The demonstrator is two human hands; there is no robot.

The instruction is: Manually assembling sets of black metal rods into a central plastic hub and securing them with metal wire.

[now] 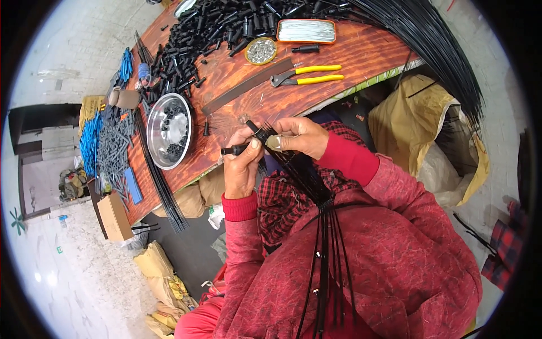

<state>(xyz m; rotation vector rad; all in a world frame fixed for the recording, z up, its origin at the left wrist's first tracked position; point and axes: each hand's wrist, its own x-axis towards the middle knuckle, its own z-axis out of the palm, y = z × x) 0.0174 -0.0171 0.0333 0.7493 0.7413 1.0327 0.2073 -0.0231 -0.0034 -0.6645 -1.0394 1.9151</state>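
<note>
Currently, both hands of the person work close together, just in front of the near edge of the red-brown wooden table (367,56). The left hand (241,172) is bent almost closed: it keeps a short black cylindrical piece (234,151) between its thumb and fingers, and the tip of its thumb lies near the upper end of a long bundle of thin black rods (305,181). The right hand (307,135) has its fingers curled and its thumb pressed toward them, gripping the same bundle near this end; the fingers overlap there, so I cannot tell exactly which rods they pinch. From the hands, the bundle goes down in a slant to the person's front, is tied together at its middle, and its lower ends spread over the red patterned garment (389,248). On the table, to the left of the hands, stands a clear round plastic bowl (149,135) with small black rings in it. Beyond the hands lie a flat brown bar (245,87) and, near its right end, a pair of pliers with yellow handles (319,69). Farther back are a round yellow-rimmed dish (247,56) of small silvery pieces, a rectangular orange-rimmed tray (307,42) of thin white sticks, and a large heap of black tubular parts (209,34).
</note>
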